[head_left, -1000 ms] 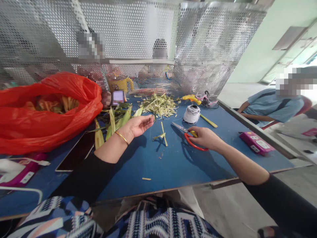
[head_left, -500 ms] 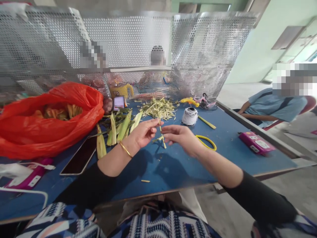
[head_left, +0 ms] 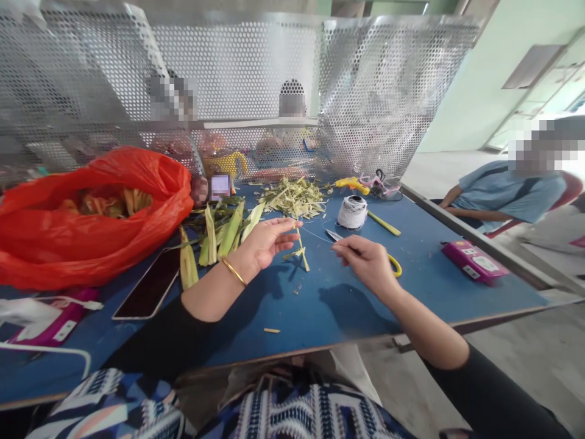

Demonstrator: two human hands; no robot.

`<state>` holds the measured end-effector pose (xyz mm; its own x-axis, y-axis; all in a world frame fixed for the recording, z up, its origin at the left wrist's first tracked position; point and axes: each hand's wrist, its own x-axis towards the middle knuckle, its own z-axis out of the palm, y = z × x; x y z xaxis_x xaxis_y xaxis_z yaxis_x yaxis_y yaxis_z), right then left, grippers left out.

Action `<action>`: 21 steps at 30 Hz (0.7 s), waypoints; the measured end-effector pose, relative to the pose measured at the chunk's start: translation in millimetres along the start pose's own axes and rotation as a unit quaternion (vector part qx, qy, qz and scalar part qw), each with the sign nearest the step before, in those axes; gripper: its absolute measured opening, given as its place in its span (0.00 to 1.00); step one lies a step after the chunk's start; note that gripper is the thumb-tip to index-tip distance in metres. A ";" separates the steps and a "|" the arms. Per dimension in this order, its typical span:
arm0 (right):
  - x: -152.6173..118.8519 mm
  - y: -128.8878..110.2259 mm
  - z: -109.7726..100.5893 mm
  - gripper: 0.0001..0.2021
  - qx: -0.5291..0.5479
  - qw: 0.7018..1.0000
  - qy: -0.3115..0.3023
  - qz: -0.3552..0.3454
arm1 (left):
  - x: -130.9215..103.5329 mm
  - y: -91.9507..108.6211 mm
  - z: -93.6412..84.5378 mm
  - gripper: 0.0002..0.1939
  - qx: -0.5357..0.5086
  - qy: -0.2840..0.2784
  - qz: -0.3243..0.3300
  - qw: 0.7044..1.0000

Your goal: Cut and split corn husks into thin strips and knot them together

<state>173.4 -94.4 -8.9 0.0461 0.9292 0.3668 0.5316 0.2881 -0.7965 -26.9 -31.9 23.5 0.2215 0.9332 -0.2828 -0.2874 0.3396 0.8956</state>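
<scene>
My left hand [head_left: 269,242] pinches the top of a thin pale-green husk piece [head_left: 302,249], which hangs down with short strips sticking out near its lower end. To the right, my right hand [head_left: 363,256] has its fingers pinched together on a thin white thread [head_left: 317,233] that runs across from the husk piece. Scissors with yellow handles [head_left: 395,264] lie behind and under my right hand, their blade tips showing past its fingers. A spool of white thread [head_left: 351,211] stands just beyond.
A heap of husk shreds [head_left: 295,198] and long husk leaves [head_left: 231,231] lie behind my left hand. A red bag [head_left: 100,244], a phone [head_left: 148,286] and a purple packet [head_left: 475,262] flank them. A person [head_left: 507,189] sits at right, beyond the table edge.
My right hand has moved right, away from the husk piece, with its fingers now pinched. The thread between the hands and the scissor blades have come into view. My left hand stays nearly in place.
</scene>
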 end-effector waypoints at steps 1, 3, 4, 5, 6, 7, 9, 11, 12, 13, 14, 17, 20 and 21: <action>-3.9 4.1 -10.6 0.13 -0.098 0.995 0.009 -0.034 | 0.6 1.0 -0.5 0.02 -0.002 0.017 0.001 1.000; -9.9 9.5 -29.2 0.14 -0.291 0.955 -0.003 -0.063 | 2.1 2.3 -1.6 0.03 -0.009 0.054 0.008 0.998; -11.8 11.0 -36.6 0.15 -0.371 0.926 -0.019 -0.061 | 3.0 2.5 -2.1 0.04 -0.011 0.070 0.011 0.997; -12.8 11.9 -42.8 0.15 -0.437 0.897 -0.040 -0.059 | 3.7 2.3 -2.6 0.04 -0.012 0.079 0.014 0.997; -13.1 12.6 -47.9 0.16 -0.486 0.870 -0.064 -0.058 | 4.3 1.7 -2.9 0.05 -0.011 0.081 0.015 0.997; -12.8 13.3 -52.3 0.15 -0.520 0.847 -0.090 -0.060 | 4.5 0.8 -3.0 0.05 -0.009 0.078 0.014 0.997; -11.0 15.7 -60.2 0.14 -0.555 0.818 -0.133 -0.067 | 3.8 -1.5 -3.0 0.06 -0.003 0.065 0.012 0.998; -8.5 19.2 -68.2 0.12 -0.557 0.812 -0.155 -0.073 | 1.7 -3.6 -2.8 0.07 0.002 0.056 0.009 0.998; -7.1 20.5 -72.2 0.13 -0.549 0.817 -0.159 -0.079 | 0.2 -4.5 -2.6 0.07 0.003 0.054 0.008 0.998; -5.5 21.0 -75.8 0.15 -0.535 0.826 -0.155 -0.089 | -1.3 -5.2 -2.5 0.07 0.003 0.054 0.008 0.999; -3.7 20.2 -78.7 0.15 -0.521 0.837 -0.135 -0.101 | -2.8 -5.6 -2.2 0.07 0.002 0.054 0.008 0.999; 2.8 8.0 -78.5 0.08 -0.484 0.863 0.070 -0.123 | -6.3 -6.2 -0.7 0.07 -0.010 0.056 0.014 0.998; 11.6 -12.7 -57.7 0.11 -0.399 0.851 0.304 -0.154 | -7.9 -6.7 2.3 0.05 -0.028 0.051 0.028 0.998; 15.2 -18.7 -46.0 0.11 -0.361 0.864 0.303 -0.176 | -8.1 -7.2 3.5 0.05 -0.034 0.049 0.034 0.998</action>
<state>203.1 -96.3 33.7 0.0933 0.4586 0.8837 0.9818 0.1049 -0.1581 -23.5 -42.4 20.5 0.1087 0.9604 -0.2566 -0.3627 0.2787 0.8893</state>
